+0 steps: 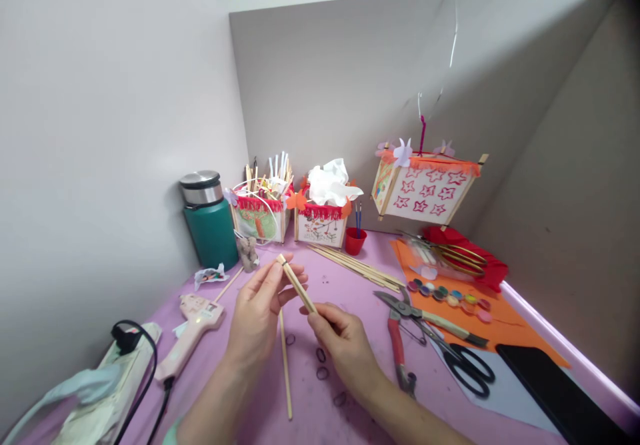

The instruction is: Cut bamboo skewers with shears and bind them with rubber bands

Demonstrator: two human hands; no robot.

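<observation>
Between my two hands is a short bundle of pale wooden sticks [298, 286], tilted with its upper end to the left. A dark band, which looks like a rubber band, circles it near that upper end. My left hand [257, 305] pinches the bundle by the band, thumb in front and fingers behind. Lower down, the fingers of my right hand [345, 342] are closed round the other end. Beneath them, a loose wooden stick [285, 372] lies on the purple tabletop [265, 418]. Several small dark rubber bands [322, 373] are scattered beside my right hand.
At left are a pink glue gun [193, 332], a power strip [107, 385] and a green flask [210, 228]. Decorated boxes [320, 228] and long sticks [355, 265] stand or lie behind. Pruning shears [397, 338], scissors [467, 368] and a phone [555, 392] lie right, beneath a hanging lantern [427, 188].
</observation>
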